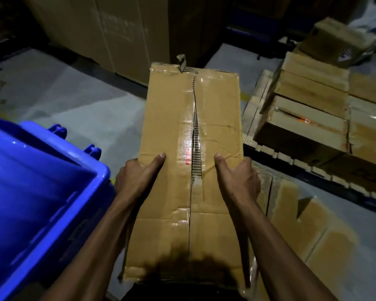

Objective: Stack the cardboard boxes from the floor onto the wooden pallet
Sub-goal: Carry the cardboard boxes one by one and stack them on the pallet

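Observation:
I carry a long brown cardboard box point(172, 131) in front of me, its taped top seam split along the middle. My left hand point(135, 177) grips its left side with the thumb lying on top. On the opposite side my right hand point(239, 177) grips the same way. The wooden pallet point(253, 105) lies to the right with several stacked boxes point(313, 101) on it. More cardboard boxes point(308, 231) lie on the floor at my lower right.
A large blue plastic bin point(37, 196) stands close on my left. Tall cardboard cartons point(109, 33) rise behind the carried box. Grey concrete floor point(74, 101) shows between the bin and the cartons.

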Demonstrator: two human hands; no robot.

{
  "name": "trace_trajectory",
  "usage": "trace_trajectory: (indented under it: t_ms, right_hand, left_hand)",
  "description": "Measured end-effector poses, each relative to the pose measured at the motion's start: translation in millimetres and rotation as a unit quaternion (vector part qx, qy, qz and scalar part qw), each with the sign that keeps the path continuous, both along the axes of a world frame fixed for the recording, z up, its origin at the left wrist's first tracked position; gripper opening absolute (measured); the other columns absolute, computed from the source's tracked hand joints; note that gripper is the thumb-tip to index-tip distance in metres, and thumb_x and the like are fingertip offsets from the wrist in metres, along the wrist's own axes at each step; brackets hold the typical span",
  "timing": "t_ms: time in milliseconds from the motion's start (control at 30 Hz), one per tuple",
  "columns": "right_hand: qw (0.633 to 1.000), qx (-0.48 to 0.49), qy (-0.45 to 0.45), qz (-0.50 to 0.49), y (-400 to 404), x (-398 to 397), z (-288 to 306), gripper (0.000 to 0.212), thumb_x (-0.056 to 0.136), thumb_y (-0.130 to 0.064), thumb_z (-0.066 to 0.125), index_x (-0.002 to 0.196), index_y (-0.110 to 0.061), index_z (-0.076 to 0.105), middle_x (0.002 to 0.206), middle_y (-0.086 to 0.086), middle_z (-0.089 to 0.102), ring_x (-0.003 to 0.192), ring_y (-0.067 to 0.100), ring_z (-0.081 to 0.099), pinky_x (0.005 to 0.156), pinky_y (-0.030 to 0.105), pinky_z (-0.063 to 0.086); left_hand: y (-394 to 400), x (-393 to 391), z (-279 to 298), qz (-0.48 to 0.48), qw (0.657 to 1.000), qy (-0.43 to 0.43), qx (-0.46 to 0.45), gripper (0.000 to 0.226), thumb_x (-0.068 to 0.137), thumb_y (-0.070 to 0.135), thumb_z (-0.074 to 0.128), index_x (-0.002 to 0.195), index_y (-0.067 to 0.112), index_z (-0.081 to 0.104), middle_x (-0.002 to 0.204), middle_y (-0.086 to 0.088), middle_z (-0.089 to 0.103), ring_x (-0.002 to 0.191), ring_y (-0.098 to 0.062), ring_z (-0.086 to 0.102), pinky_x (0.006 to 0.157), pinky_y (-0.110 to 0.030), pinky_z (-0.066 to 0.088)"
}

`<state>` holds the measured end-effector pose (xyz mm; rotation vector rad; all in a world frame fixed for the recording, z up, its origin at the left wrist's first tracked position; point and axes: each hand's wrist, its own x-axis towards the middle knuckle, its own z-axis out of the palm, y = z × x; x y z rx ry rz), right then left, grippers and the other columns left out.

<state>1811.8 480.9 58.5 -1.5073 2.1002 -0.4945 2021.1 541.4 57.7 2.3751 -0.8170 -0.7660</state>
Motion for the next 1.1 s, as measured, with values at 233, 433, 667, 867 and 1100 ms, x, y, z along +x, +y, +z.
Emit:
trace_trajectory:
  t_ms: [233, 433, 667, 867, 1100]
  right_hand:
    - [0.998, -0.019, -0.008, -0.053, -27, 31, 2, 0.076, 0.082, -0.078, 0.046, 0.122, -0.013, 0.047, 0.108, 0.008, 0.059, 0.094, 0.028, 0.058, 0.075, 0.036, 0.047]
    - [0.996, -0.028, -0.02, -0.083, -70, 44, 6, 0.071, 0.085, -0.073, 0.049, 0.126, -0.015, 0.045, 0.1, 0.003, 0.051, 0.085, 0.02, 0.046, 0.07, 0.033, 0.038]
    - [0.993, -0.03, -0.019, -0.112, -155, 46, 3, 0.075, 0.085, -0.073, 0.05, 0.129, -0.013, 0.045, 0.117, 0.011, 0.059, 0.103, 0.031, 0.058, 0.083, 0.039, 0.049]
    - [0.99, -0.034, -0.044, -0.13, -286, 35, -8, 0.083, 0.083, -0.074, 0.05, 0.138, -0.013, 0.042, 0.124, 0.013, 0.06, 0.111, 0.034, 0.058, 0.091, 0.043, 0.049]
    - [0.987, -0.027, -0.069, -0.143, -435, 7, 13, 0.08, 0.083, -0.073, 0.052, 0.133, -0.012, 0.045, 0.122, 0.012, 0.06, 0.11, 0.033, 0.057, 0.093, 0.048, 0.05]
  left_hand:
    - [-50, 40, 13, -0.064, 0.998, -0.01, -0.008, 0.083, 0.069, 0.089, 0.045, 0.097, 0.015, 0.07, 0.096, -0.012, 0.07, 0.09, -0.037, 0.063, 0.085, -0.046, 0.054]
    - [-107, 58, 12, -0.11, 0.993, -0.006, -0.039, 0.074, 0.076, 0.086, 0.048, 0.095, 0.017, 0.069, 0.092, -0.007, 0.07, 0.085, -0.033, 0.064, 0.081, -0.044, 0.055]
    - [-204, 61, 7, -0.15, 0.987, 0.008, -0.059, 0.065, 0.081, 0.078, 0.054, 0.098, 0.016, 0.063, 0.091, -0.003, 0.063, 0.074, -0.022, 0.056, 0.072, -0.035, 0.046]
    - [-341, 53, -7, -0.169, 0.983, 0.031, -0.062, 0.067, 0.08, 0.08, 0.054, 0.103, 0.018, 0.066, 0.093, -0.002, 0.065, 0.078, -0.023, 0.058, 0.075, -0.035, 0.046]
    - [-501, 30, 15, -0.204, 0.977, -0.001, -0.054, 0.08, 0.073, 0.09, 0.049, 0.075, 0.012, 0.066, 0.074, -0.007, 0.067, 0.073, -0.029, 0.065, 0.064, -0.034, 0.048]
